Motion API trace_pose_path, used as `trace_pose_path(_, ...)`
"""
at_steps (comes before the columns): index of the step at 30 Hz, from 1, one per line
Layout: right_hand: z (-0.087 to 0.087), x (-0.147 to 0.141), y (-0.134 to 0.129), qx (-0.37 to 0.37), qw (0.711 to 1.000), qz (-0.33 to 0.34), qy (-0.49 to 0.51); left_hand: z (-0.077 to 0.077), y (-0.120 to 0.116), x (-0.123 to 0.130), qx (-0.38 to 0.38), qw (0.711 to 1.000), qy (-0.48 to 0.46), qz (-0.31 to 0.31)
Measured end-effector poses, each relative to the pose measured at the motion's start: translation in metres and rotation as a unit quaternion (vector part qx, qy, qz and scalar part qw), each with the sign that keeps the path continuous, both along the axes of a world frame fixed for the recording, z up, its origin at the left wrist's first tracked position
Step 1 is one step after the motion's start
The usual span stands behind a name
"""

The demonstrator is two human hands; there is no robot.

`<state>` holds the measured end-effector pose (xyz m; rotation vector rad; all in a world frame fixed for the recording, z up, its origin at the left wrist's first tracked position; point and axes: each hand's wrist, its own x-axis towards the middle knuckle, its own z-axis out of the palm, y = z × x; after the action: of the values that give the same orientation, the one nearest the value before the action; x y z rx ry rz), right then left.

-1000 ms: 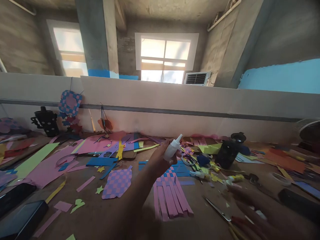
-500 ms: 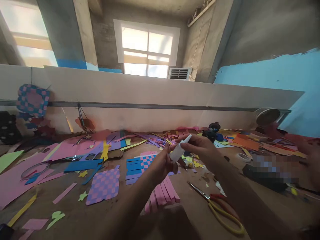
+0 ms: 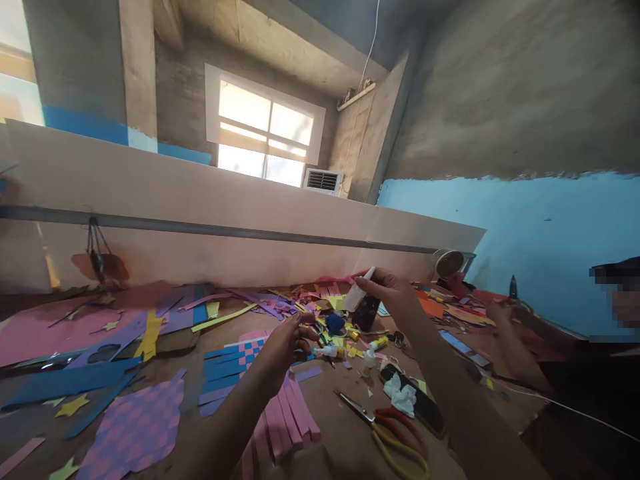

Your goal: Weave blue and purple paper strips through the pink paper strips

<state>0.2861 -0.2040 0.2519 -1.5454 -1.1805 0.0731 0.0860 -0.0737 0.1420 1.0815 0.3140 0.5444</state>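
A small white squeeze bottle (image 3: 354, 297) with a pointed nozzle is pinched in the fingers of my right hand (image 3: 384, 285), tilted above the table. My left hand (image 3: 289, 341) is apart from it, fingers loosely bent with gaps between them and nothing visible in them. Near its fingertips lies a small yellow-and-white glue bottle (image 3: 330, 351). Below my left hand is a partly woven paper piece (image 3: 220, 377) of blue, purple and pink strips. Its loose pink strips (image 3: 287, 417) extend toward me, partly hidden by my left forearm.
Scissors (image 3: 399, 448) with yellow and red handles lie at front right, beside a dark phone-like object (image 3: 425, 407) and crumpled white tissue (image 3: 401, 395). A pink-purple woven sheet (image 3: 135, 427) lies left. Paper scraps spread toward the white partition (image 3: 280, 213). Another person's arm (image 3: 517, 343) reaches in at right.
My left hand has let go of the white bottle and dropped away to the left. My right hand alone now holds it. The view has turned right and tilted, showing a person at the right.
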Motion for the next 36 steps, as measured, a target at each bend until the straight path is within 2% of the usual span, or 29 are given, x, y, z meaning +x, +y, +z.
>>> trace_pose_path(5,0.004,-0.007,0.0,0.011,0.999,0.031,0.016,-0.006,0.004,0.004,0.007,1.0,-0.012,0.001)
trace_pose_path(13,0.012,-0.025,-0.004,-0.004,0.998,0.054,0.009,0.005,-0.004,-0.002,0.045,0.999,-0.003,-0.006)
trace_pose_path(21,0.01,-0.032,-0.002,-0.015,0.998,0.053,-0.007,0.004,-0.005,-0.001,0.081,0.996,0.002,-0.022)
trace_pose_path(26,0.009,-0.038,-0.003,-0.028,0.998,0.054,-0.008,0.009,-0.01,-0.006,0.105,0.994,0.001,-0.036)
trace_pose_path(30,-0.002,-0.047,0.002,-0.052,0.994,0.091,0.007,0.018,-0.019,-0.012,0.12,0.992,-0.017,-0.037)
trace_pose_path(36,-0.032,-0.06,0.004,-0.083,0.99,0.111,0.008,0.027,-0.029,-0.014,0.148,0.986,-0.047,-0.066)
